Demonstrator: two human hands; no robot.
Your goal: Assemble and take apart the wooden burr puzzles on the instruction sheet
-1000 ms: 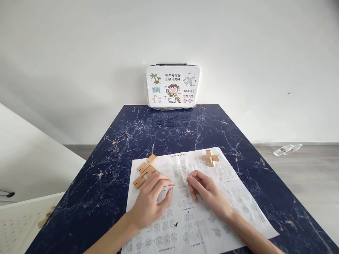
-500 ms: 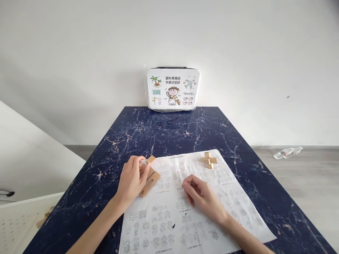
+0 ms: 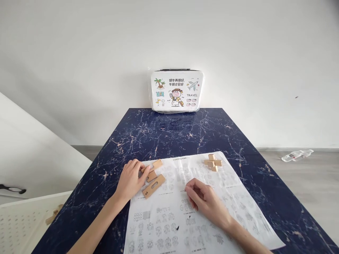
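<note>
Head view: left hand (image 3: 131,179) at loose wooden pieces (image 3: 153,170) on the printed sheet's far-left corner, right hand (image 3: 206,201) resting mid-sheet.
Left hand half-curled, fingertips against the small pieces; a pinch can't be confirmed. Half a second ago it covered the pile; now it sits further left, over the sheet's (image 3: 238,208) left edge, and the pieces are exposed. The long slotted piece (image 3: 154,186) lies free, flat, just nearer than the others. One second ago this hand lay on the sheet close to the right hand. Right hand barely changed: fingers curled under, narrow, nothing visible in it. Assembled wooden cross (image 3: 213,162) unmoved at the sheet's far-right corner. Dark marble table (image 3: 169,134); illustrated case (image 3: 177,91) upright at its far edge.
</note>
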